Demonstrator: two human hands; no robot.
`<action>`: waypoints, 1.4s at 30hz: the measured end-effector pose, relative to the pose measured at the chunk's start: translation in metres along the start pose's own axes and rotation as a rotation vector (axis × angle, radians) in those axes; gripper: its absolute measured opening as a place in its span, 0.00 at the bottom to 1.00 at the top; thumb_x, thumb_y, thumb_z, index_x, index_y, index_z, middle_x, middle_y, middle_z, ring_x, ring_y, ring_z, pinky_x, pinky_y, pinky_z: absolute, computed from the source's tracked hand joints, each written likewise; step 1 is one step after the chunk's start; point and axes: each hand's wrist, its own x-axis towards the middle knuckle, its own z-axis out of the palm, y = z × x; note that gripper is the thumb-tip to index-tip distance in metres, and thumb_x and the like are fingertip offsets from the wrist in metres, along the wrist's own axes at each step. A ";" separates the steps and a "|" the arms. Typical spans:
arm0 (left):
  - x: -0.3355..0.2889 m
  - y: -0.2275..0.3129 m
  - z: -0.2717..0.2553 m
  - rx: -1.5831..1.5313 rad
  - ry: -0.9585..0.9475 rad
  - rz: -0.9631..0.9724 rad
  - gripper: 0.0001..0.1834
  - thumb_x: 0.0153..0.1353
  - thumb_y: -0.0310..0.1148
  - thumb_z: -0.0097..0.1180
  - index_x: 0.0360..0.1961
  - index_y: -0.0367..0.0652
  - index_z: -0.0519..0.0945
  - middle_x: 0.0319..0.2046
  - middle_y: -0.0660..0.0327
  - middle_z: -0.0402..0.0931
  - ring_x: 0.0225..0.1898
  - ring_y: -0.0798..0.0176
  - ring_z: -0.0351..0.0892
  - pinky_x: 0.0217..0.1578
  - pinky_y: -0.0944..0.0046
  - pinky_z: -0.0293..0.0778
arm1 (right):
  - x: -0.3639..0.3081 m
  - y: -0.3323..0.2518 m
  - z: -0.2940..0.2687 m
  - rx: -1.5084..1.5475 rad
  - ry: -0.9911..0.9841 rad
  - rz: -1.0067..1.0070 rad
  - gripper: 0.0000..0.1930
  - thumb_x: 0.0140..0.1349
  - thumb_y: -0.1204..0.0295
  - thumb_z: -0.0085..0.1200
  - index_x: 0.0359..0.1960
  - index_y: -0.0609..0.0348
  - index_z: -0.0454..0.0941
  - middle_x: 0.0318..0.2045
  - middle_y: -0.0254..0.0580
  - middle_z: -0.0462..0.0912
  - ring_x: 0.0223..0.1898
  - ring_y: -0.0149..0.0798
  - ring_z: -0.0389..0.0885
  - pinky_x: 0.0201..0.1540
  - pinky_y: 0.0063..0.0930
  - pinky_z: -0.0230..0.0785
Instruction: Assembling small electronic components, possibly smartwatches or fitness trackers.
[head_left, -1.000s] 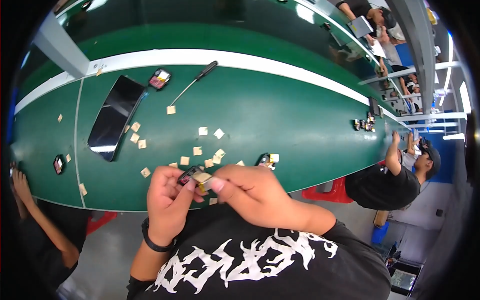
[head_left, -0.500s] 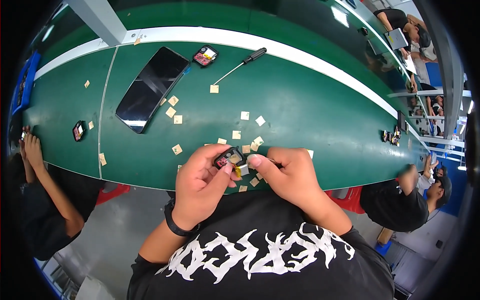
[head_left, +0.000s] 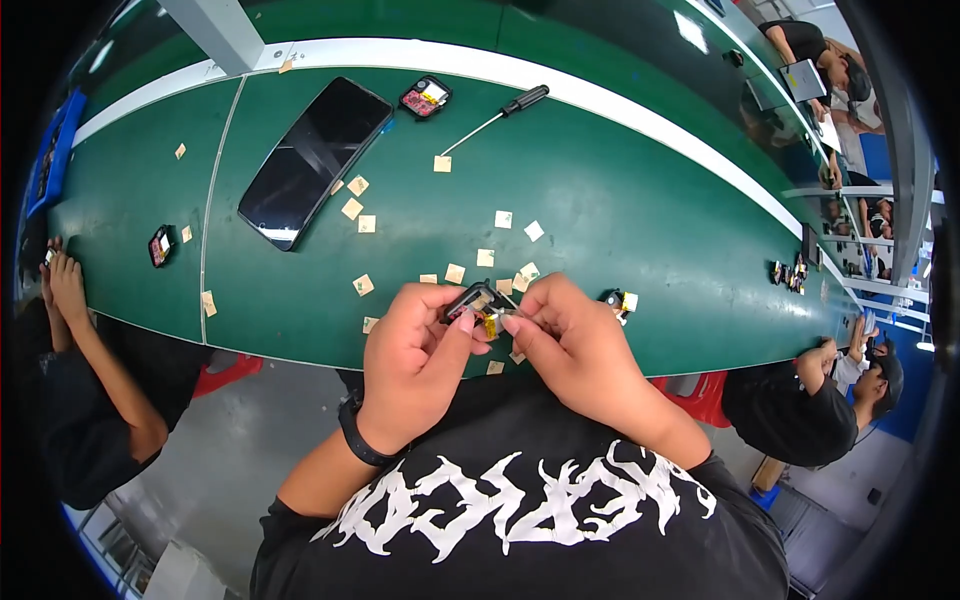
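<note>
My left hand (head_left: 415, 345) holds a small black device casing (head_left: 481, 296), open-faced, with its thumb pressed on the inside. A red circuit board shows in part there, beside a small piece with yellow tape (head_left: 492, 324). My right hand (head_left: 570, 335) is closed, thumb and forefinger pinched right at the casing's edge by the taped piece. Whatever lies between those fingertips is too small and covered to make out. Small square beige pads (head_left: 485, 257) lie scattered just beyond both hands. Another small opened device (head_left: 618, 303) is partly hidden behind my right hand.
A large black phone (head_left: 315, 163) lies far left, with an open device (head_left: 426, 97) and a screwdriver (head_left: 497, 119) beyond. One more device (head_left: 161, 246) sits left of the table seam. Several devices (head_left: 788, 274) are at the far right. People sit on both sides.
My right hand has moved in against the casing and taped piece. The device behind my right hand has come into view. The whole view has shifted slightly.
</note>
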 end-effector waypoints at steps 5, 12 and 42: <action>-0.003 -0.001 0.000 0.125 -0.020 0.035 0.10 0.75 0.22 0.49 0.54 0.32 0.69 0.46 0.51 0.81 0.43 0.64 0.85 0.45 0.65 0.84 | 0.000 -0.012 0.001 0.078 -0.019 0.186 0.09 0.71 0.76 0.56 0.38 0.63 0.67 0.21 0.38 0.79 0.21 0.24 0.73 0.24 0.26 0.63; -0.004 -0.006 -0.003 0.252 -0.038 0.078 0.09 0.76 0.22 0.47 0.53 0.31 0.68 0.48 0.51 0.80 0.47 0.64 0.84 0.50 0.62 0.83 | 0.006 -0.010 0.000 0.419 -0.054 0.360 0.11 0.71 0.76 0.58 0.36 0.54 0.65 0.22 0.33 0.81 0.17 0.20 0.70 0.17 0.16 0.57; 0.003 0.008 0.007 -0.021 0.063 -0.077 0.13 0.75 0.24 0.51 0.56 0.28 0.76 0.44 0.56 0.83 0.41 0.66 0.87 0.44 0.68 0.84 | 0.011 -0.011 0.003 0.382 0.038 0.158 0.05 0.69 0.76 0.61 0.39 0.67 0.82 0.30 0.29 0.85 0.27 0.16 0.75 0.28 0.14 0.63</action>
